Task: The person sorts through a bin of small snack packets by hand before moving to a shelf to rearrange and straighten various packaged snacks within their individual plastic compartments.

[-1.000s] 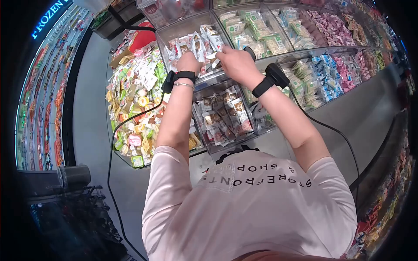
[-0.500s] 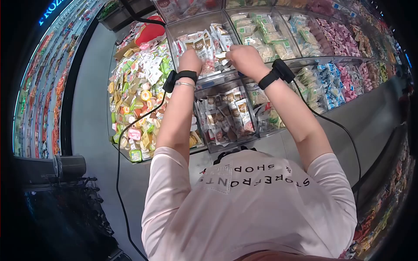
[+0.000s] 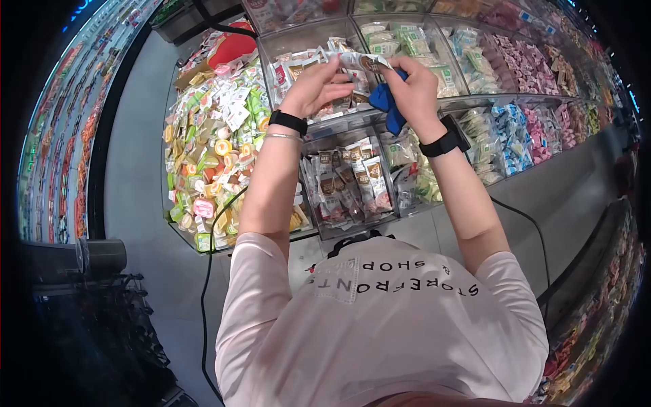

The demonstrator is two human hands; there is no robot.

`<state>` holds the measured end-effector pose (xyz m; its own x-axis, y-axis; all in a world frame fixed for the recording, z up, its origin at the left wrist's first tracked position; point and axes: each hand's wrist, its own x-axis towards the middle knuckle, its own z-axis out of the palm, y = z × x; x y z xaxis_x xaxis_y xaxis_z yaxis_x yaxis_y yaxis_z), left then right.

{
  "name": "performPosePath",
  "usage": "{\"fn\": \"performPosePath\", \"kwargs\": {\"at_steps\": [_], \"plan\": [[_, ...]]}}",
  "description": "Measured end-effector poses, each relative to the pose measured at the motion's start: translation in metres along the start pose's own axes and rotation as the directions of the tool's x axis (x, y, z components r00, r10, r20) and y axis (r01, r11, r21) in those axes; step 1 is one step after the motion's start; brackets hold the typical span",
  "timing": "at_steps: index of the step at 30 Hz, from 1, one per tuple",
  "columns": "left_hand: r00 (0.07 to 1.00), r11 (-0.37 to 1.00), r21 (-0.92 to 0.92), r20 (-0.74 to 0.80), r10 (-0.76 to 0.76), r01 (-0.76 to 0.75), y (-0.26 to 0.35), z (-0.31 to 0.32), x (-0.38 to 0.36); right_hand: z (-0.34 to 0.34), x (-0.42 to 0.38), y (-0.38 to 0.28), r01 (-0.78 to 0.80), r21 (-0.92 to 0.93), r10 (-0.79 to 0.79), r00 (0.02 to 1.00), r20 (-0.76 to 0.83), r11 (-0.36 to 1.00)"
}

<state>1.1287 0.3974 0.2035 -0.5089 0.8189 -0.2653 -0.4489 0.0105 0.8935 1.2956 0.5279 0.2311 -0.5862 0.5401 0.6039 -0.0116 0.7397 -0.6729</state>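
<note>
My right hand (image 3: 415,95) pinches one end of a white and brown snack packet (image 3: 366,62) between thumb and fingers. A bunched blue cloth (image 3: 385,102) is tucked in the same hand and hangs down below the thumb. My left hand (image 3: 315,89) is open, its fingers extended to the right, with the fingertips right at the packet's other end. Both hands are over a clear plastic bin (image 3: 308,123) of similar packets. Directly below, a lower bin (image 3: 352,229) holds more of these packets, some standing on end.
To the left lies a wide heap of small wrapped sweets and jelly cups (image 3: 210,156). Bins of green-labelled bags (image 3: 410,47) and pink packets (image 3: 522,61) run to the right. Black cables (image 3: 205,305) trail beside both arms. A tall lit shelf (image 3: 74,136) stands far left.
Both hands have risen from among the packets in the bin. The right hand now shows a packet and a blue cloth; the left hand's fingers have spread.
</note>
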Motion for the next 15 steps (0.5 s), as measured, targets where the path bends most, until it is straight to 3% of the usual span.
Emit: {"fn": "performPosePath", "kwargs": {"at_steps": [1,2,4,5,8,10,11,12,13,14,15], "plan": [[0.994,0.991,-0.082,0.013,0.106,-0.105,-0.002,-0.003,0.010,0.003,-0.001,-0.004,-0.163,0.031,0.162,0.986,0.041,0.986],[0.978,0.965,-0.163,0.019,0.210,-0.204,-0.005,-0.005,0.017,0.009,-0.003,-0.001,-0.163,0.031,0.162,0.986,0.041,0.986],[0.987,0.978,-0.131,-0.034,0.159,-0.162,0.000,0.005,0.016,0.024,-0.011,0.014,-0.408,0.327,0.354,0.910,0.214,0.852],[0.976,0.964,-0.156,-0.075,0.204,-0.214,-0.003,0.007,0.024,0.031,-0.017,0.019,-0.509,0.527,0.409,0.861,0.304,0.680],[0.957,0.941,-0.199,-0.158,0.243,-0.272,0.000,0.014,0.038,0.038,-0.032,0.022,-0.576,0.515,0.406,0.816,0.412,0.635],[0.934,0.929,0.246,-0.161,0.320,-0.276,0.004,0.010,0.044,0.033,-0.041,0.029,-0.581,0.467,0.407,0.808,0.425,0.666],[0.897,0.870,0.323,-0.114,0.427,-0.373,-0.001,0.008,0.043,0.029,-0.048,0.032,-0.524,0.406,0.379,0.841,0.386,0.749],[0.900,0.869,0.327,-0.102,0.423,-0.371,-0.002,0.003,0.048,0.024,-0.055,0.034,-0.462,0.336,0.348,0.871,0.348,0.821],[0.828,0.614,0.694,-0.047,0.559,-0.375,-0.008,-0.008,0.054,0.019,-0.061,0.038,-0.434,0.292,0.336,0.882,0.331,0.852],[0.753,0.243,0.925,0.066,0.654,-0.292,-0.015,-0.018,0.059,0.012,-0.068,0.039,-0.439,0.292,0.344,0.881,0.325,0.849],[0.781,0.138,0.965,0.092,0.617,-0.223,-0.022,-0.023,0.059,0.003,-0.074,0.038,-0.454,0.262,0.359,0.869,0.341,0.851]]}}
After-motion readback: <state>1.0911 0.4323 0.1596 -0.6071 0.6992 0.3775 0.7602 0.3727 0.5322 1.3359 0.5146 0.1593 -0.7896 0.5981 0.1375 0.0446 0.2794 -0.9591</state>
